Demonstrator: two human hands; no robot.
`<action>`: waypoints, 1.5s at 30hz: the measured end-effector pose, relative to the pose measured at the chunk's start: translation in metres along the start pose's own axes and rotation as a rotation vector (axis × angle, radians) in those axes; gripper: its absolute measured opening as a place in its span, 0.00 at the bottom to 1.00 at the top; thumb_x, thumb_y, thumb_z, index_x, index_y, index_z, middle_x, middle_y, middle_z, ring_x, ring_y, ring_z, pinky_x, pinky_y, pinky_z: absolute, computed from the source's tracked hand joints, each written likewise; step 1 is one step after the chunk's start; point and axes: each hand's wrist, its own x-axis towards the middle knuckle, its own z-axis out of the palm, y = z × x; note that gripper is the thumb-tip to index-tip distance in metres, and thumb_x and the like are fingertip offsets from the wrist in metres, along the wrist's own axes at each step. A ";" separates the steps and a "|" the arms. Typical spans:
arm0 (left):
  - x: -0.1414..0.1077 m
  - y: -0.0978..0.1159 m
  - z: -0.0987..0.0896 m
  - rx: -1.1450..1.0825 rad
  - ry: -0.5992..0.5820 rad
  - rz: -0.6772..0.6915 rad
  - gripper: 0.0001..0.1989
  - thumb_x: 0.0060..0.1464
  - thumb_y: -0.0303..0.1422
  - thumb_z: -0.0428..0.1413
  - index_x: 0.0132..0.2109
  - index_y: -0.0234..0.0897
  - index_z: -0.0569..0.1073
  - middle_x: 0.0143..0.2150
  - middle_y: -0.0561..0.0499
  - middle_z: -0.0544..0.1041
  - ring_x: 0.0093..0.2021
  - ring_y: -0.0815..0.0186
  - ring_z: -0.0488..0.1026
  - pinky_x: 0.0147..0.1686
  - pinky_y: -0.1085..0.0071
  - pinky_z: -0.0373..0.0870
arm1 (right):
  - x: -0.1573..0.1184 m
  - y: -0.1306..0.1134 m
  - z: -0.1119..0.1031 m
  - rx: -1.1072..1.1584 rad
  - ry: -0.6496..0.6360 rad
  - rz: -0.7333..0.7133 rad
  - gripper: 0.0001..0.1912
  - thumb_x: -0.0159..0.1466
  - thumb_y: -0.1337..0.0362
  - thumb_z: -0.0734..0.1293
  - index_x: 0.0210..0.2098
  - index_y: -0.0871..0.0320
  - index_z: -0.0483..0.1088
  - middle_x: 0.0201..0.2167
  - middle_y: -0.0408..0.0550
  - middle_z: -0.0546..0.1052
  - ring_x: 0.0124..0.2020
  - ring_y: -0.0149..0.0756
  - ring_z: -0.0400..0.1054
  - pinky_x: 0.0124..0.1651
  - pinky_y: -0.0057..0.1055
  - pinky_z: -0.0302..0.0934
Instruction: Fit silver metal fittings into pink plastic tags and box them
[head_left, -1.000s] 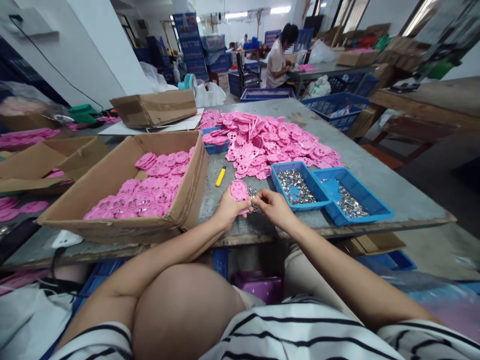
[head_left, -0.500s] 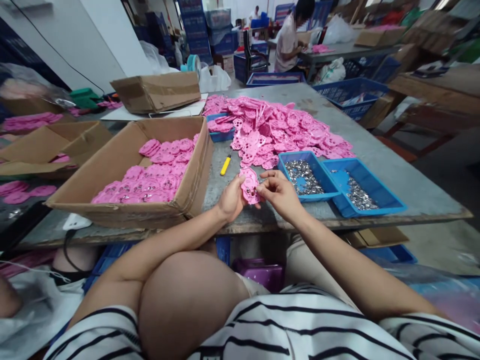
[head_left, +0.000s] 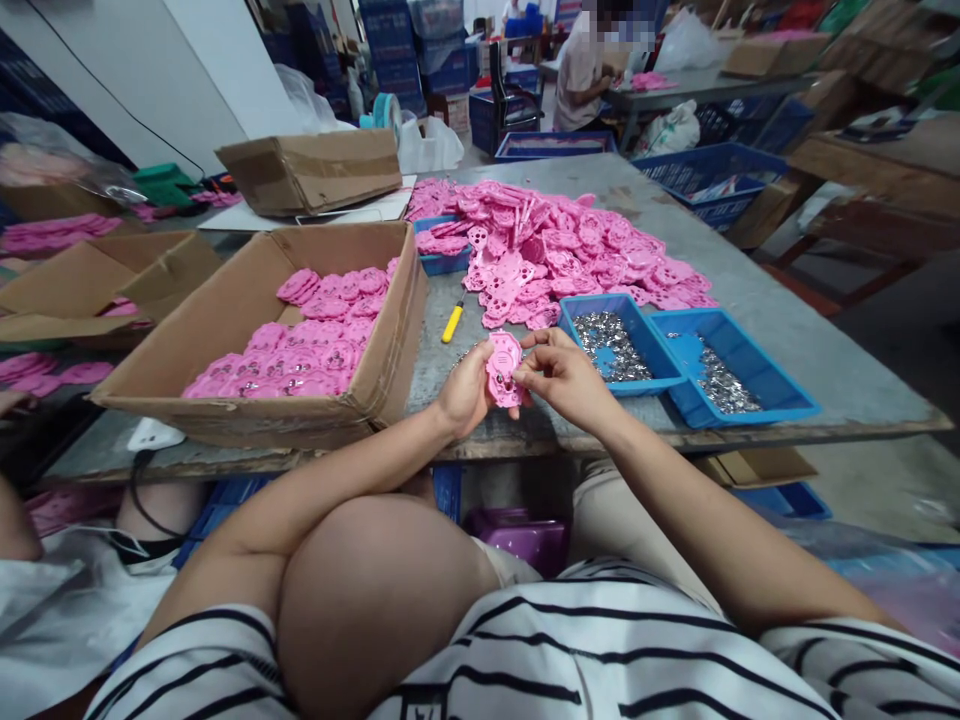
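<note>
Fingers of the left hand (head_left: 463,395) are closed on a pink piece (head_left: 504,357) above the surface (head_left: 855,395), near its worn front edge; those of the right hand (head_left: 570,378) are bent, tips close at the piece's right side, whether gripping anything I cannot tell. A strip of surface separates the cardboard box (head_left: 262,425) from two blue trays (head_left: 643,386). Farther lie a yellow-handled tool (head_left: 452,323) and a pink heap (head_left: 570,245).

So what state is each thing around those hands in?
Left hand: closed on pink piece
Right hand: at the piece's edge, grip unclear
Pink piece: held, one face showing
Nearest cardboard box: open, partly filled
Left blue tray: open, partly filled with metal bits
Right blue tray: likewise
Yellow-handled tool: lying on table
Pink pile: heaped loosely
</note>
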 end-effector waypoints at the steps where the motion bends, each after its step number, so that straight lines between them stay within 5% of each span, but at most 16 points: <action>1: 0.000 0.000 0.000 0.001 0.000 -0.004 0.19 0.63 0.35 0.40 0.48 0.32 0.72 0.33 0.45 0.77 0.29 0.64 0.76 0.29 0.69 0.75 | 0.000 0.001 0.000 -0.002 -0.006 -0.004 0.07 0.54 0.68 0.68 0.20 0.57 0.70 0.39 0.48 0.70 0.44 0.38 0.65 0.50 0.37 0.60; 7: 0.001 -0.001 -0.001 0.010 -0.009 -0.009 0.19 0.63 0.36 0.41 0.50 0.31 0.71 0.34 0.45 0.78 0.33 0.62 0.77 0.32 0.69 0.75 | 0.000 -0.002 -0.001 0.011 0.000 0.013 0.08 0.54 0.66 0.69 0.20 0.57 0.70 0.39 0.48 0.70 0.43 0.38 0.65 0.50 0.38 0.61; 14: 0.001 -0.005 -0.005 -0.044 0.001 0.214 0.20 0.58 0.31 0.47 0.57 0.35 0.66 0.42 0.46 0.79 0.47 0.61 0.76 0.48 0.64 0.72 | -0.010 -0.004 0.010 0.257 0.274 0.102 0.14 0.54 0.55 0.71 0.19 0.56 0.67 0.44 0.49 0.68 0.53 0.44 0.63 0.57 0.44 0.57; 19: -0.002 -0.006 -0.001 -0.080 -0.052 0.282 0.26 0.53 0.29 0.50 0.61 0.39 0.64 0.49 0.47 0.77 0.55 0.61 0.72 0.55 0.63 0.67 | -0.011 -0.002 0.020 0.393 0.314 0.145 0.14 0.55 0.55 0.70 0.20 0.56 0.67 0.46 0.51 0.70 0.54 0.44 0.64 0.58 0.44 0.56; 27: -0.003 -0.008 -0.001 -0.038 -0.100 0.312 0.27 0.53 0.28 0.50 0.61 0.39 0.64 0.50 0.48 0.77 0.57 0.61 0.70 0.56 0.63 0.66 | -0.008 -0.005 0.022 0.376 0.328 0.133 0.14 0.56 0.58 0.69 0.19 0.57 0.65 0.45 0.51 0.71 0.51 0.42 0.65 0.55 0.41 0.58; 35: -0.004 -0.006 0.003 -0.055 -0.007 0.258 0.27 0.54 0.28 0.51 0.62 0.42 0.62 0.51 0.49 0.76 0.56 0.60 0.71 0.56 0.63 0.67 | -0.008 -0.004 0.020 0.363 0.297 0.116 0.13 0.56 0.58 0.69 0.20 0.57 0.66 0.44 0.51 0.71 0.51 0.42 0.65 0.54 0.41 0.58; 45: 0.000 -0.010 -0.002 -0.200 -0.069 0.213 0.26 0.57 0.26 0.44 0.63 0.36 0.60 0.48 0.46 0.78 0.55 0.62 0.72 0.59 0.61 0.63 | -0.007 0.013 0.028 0.069 0.358 -0.085 0.05 0.58 0.63 0.67 0.30 0.55 0.65 0.42 0.50 0.70 0.43 0.39 0.69 0.42 0.37 0.65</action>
